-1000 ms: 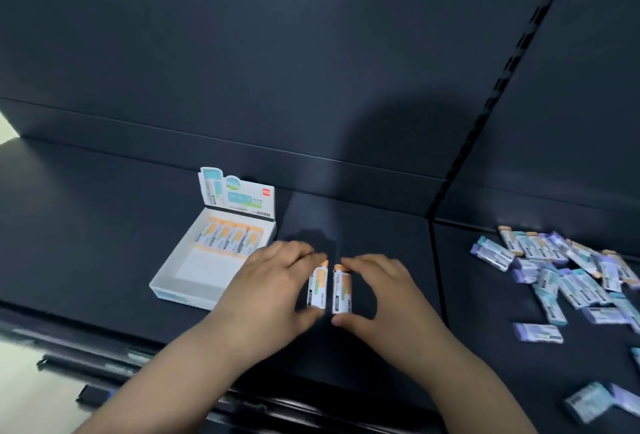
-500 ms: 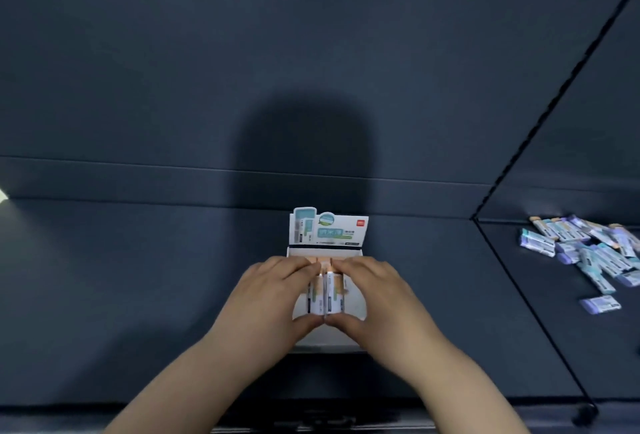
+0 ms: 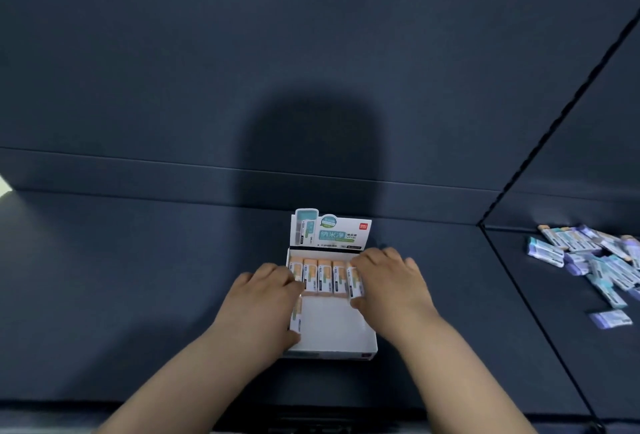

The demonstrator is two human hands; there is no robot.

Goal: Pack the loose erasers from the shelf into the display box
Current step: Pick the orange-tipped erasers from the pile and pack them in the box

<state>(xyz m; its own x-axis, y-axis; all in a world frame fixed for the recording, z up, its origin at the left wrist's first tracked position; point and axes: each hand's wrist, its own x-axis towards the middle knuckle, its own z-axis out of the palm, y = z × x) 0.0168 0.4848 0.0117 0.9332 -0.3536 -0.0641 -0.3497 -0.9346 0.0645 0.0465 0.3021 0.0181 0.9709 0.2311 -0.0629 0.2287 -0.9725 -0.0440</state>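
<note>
**Both hands seating erasers in the display box.** The left hand [image 3: 263, 309] grasps the near-row eraser [image 3: 296, 317] between its thumb and curled fingers, against the left wall of the display box [image 3: 332, 326]. The right hand [image 3: 391, 284] pinches the end eraser [image 3: 354, 282], thumb at its near end and fingers over its far end. This eraser stands at the right end of the back row [image 3: 323, 276], inside the box and just in front of the upright header card [image 3: 332, 233].

The back row looks almost full. The box floor in front of it is bare apart from the 1 near-row eraser.

Step in hand, as judged: placing 2 erasers, 1 closing the back row and 1 opening a 2nd row.

The loose erasers [image 3: 588, 260] lie in a heap on the shelf [image 3: 138, 295], well to the right of the box and past the shelf divider.

The next move calls for letting go of both erasers without tipping their neighbours. Then comes a reach right of the box to the heap for more, which should be set in the same direction as those already packed.
</note>
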